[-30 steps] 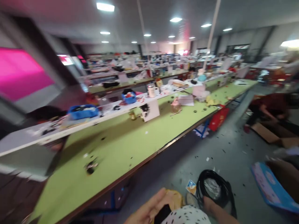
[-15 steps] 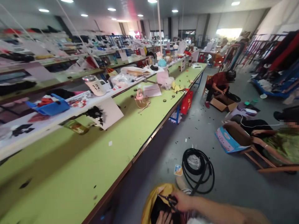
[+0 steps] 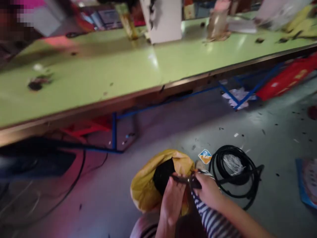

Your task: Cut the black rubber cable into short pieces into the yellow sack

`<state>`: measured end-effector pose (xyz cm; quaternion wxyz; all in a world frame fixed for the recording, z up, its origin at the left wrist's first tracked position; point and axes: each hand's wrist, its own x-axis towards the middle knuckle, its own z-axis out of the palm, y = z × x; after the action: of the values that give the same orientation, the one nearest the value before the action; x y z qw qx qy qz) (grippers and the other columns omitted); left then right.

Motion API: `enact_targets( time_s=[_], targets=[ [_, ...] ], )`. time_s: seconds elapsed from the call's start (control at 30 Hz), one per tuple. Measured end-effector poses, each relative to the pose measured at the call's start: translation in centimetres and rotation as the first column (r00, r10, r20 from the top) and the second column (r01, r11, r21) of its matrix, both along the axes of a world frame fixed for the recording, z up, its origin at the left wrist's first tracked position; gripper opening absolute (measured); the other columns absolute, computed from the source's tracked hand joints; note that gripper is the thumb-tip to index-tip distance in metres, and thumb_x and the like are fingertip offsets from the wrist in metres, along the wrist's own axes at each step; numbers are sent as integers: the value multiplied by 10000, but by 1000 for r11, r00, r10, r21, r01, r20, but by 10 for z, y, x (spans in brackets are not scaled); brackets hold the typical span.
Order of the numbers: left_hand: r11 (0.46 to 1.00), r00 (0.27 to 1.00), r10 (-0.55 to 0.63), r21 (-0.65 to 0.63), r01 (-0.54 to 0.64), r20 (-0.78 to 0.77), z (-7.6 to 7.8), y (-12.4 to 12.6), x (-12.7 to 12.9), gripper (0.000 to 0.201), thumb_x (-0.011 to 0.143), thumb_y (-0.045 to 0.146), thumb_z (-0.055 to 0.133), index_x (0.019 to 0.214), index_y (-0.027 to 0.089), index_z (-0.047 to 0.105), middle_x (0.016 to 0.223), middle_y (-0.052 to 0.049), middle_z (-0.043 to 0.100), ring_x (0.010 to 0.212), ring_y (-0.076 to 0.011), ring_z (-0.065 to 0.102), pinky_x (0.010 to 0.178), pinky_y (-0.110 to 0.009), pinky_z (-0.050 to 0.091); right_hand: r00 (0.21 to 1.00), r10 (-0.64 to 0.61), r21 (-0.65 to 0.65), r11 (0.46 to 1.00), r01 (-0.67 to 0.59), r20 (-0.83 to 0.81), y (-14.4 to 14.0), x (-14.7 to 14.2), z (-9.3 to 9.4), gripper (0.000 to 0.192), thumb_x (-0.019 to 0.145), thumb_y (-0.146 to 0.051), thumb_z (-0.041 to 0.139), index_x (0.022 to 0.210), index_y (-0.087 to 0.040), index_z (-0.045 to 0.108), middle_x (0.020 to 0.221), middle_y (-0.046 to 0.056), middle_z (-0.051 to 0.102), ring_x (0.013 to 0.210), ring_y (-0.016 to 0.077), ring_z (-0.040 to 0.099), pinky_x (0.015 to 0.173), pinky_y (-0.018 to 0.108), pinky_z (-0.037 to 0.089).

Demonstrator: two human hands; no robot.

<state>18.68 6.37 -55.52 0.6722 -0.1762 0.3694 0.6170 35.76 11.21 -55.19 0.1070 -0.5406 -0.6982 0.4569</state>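
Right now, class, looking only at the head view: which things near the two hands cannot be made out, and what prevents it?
- Small black item pinched between left hand and right hand: motion blur, partly covered by fingers.
- Dark contents of the yellow bag: too dark, blurred.
- Striped cloth: cut off by the bottom edge.
- Small card beside the black hose coil: print too small.

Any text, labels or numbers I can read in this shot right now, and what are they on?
None can be read.
Small blue and orange card on the floor by the black hose coil: print too blurred.
Red bag under the green table: yellow marks, blurred.
Blue box at the right edge: printing unreadable.
White board on the table: no legible text.
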Motion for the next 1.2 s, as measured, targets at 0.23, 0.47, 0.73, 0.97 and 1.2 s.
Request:
enact_targets(
  time_s=[0.23, 0.47, 0.73, 0.97, 1.2],
  targets=[
    [866, 837, 490, 247, -435, -243, 25, -83, 13, 249, 847, 391, 918, 1012, 240, 810, 1026, -22, 792, 1094, -205, 774, 1068, -366, 617, 948, 172, 224, 968, -113, -269, 2, 17, -2, 303, 847, -460, 813, 992, -226, 686, 945, 81, 752, 874, 260, 708, 832, 360, 546],
    [707, 413, 699, 478, -521, -584, 74, -78, 21, 320, 838, 482, 915, 960, 230, 759, 1003, -23, 778, 1034, -176, 752, 1057, -354, 583, 871, 56, 63, 998, -28, -489, -30, -45, -36, 372, 835, -556, 751, 909, -220, 608, 861, 43, 703, 817, 215, 656, 792, 335, 519],
    [699, 640, 703, 471, -539, -311, 92, -108, -10, 289, 930, 459, 835, 981, 239, 654, 890, 46, 709, 894, -157, 744, 998, -424, 626, 903, 175, 107, 984, -145, -392, -3, -20, 5, 401, 838, -577, 767, 951, -222, 617, 845, 24, 690, 783, 197, 624, 773, 318, 483],
    [541, 662, 750, 566, -622, 11, 113, -160, -50, 330, 1164, 464, 381, 1005, 203, 507, 659, 70, 538, 512, -60, 530, 511, -148, 467, 881, 451, -146, 871, -470, -143, -23, 88, 60, 385, 807, -550, 811, 753, -221, 618, 689, -6, 582, 638, 154, 469, 605, 278, 341],
    [623, 594, 767, 505, -597, -245, 118, -190, -64, 346, 1152, 431, 386, 987, 181, 559, 591, 74, 444, 399, -58, 394, 391, -170, 316, 884, 59, -625, 686, -373, -463, -99, 124, 30, 571, 752, -722, 862, 817, -209, 621, 700, 10, 569, 619, 143, 454, 599, 294, 371]
  ],
)
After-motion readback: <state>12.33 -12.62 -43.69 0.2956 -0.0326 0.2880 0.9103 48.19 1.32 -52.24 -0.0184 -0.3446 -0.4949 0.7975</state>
